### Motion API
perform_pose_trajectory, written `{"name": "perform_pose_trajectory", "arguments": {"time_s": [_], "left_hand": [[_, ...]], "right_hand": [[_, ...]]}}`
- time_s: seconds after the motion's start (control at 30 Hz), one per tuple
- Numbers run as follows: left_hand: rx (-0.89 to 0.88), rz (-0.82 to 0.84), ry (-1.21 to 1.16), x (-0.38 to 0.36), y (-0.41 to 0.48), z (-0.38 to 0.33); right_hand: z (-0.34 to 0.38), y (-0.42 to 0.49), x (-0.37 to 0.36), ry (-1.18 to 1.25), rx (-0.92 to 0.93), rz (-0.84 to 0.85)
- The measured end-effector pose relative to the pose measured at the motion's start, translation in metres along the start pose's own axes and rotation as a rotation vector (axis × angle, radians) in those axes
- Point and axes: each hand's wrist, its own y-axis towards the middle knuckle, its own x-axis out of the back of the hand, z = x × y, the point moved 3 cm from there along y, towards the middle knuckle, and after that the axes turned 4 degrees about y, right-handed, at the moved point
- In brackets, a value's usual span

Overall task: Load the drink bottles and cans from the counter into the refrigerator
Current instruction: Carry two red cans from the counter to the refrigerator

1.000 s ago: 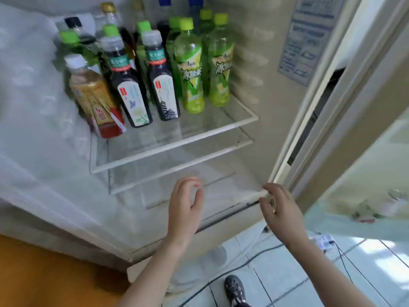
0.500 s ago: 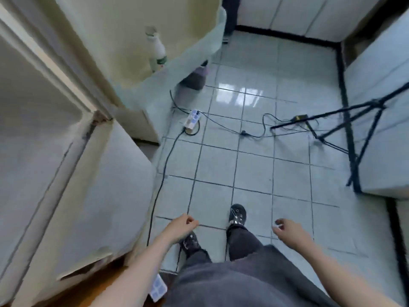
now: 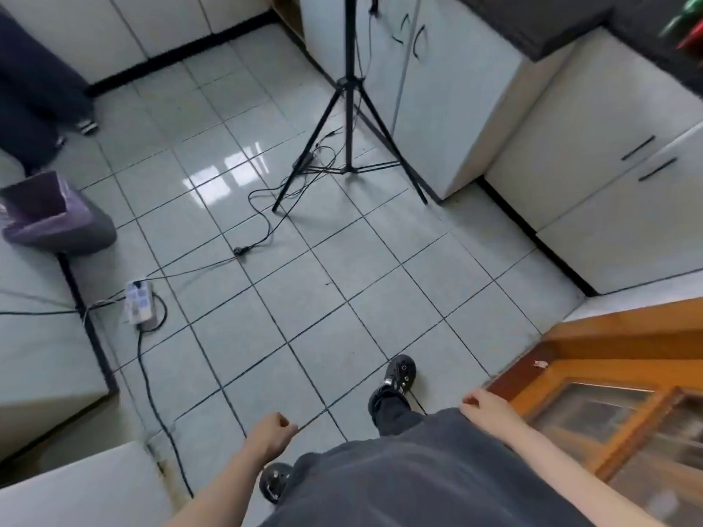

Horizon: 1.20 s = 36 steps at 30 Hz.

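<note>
The left hand and right hand hang empty at the bottom edge, fingers loosely curled; the walk back should aim for the dark counter at upper right, where blurred green and red drinks wait, skirting the tripod and floor cable. Earlier the refrigerator door filled the upper left; now it is out of view and the counter has appeared.
</note>
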Motion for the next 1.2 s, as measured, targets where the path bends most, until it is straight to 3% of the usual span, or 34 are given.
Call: {"name": "perform_pose_trajectory", "arguments": {"time_s": [0.13, 0.37, 0.67, 0.8, 1.0, 1.2], "left_hand": [[-0.059, -0.004, 0.084, 0.033, 0.031, -0.133], [-0.345, -0.086, 0.203, 0.077, 0.057, -0.365], [-0.37, 0.168, 0.729, 0.08, 0.142, -0.555], [-0.465, 0.159, 0.928, 0.103, 0.177, -0.674], [-0.614, 0.077, 0.995, 0.147, 0.204, -0.869], [-0.655, 0.056, 1.026, 0.148, 0.214, -0.982]], "right_hand": [[-0.061, 0.035, 0.075, 0.157, -0.092, -0.093], [-0.134, 0.075, 0.163, 0.526, -0.264, -0.201], [-0.173, 0.119, 0.195, 0.841, -0.462, -0.151], [-0.182, 0.122, 0.251, 0.929, -0.589, -0.187], [-0.175, 0.143, 0.359, 1.087, -0.635, -0.337], [-0.186, 0.172, 0.437, 1.179, -0.589, -0.483]]}}
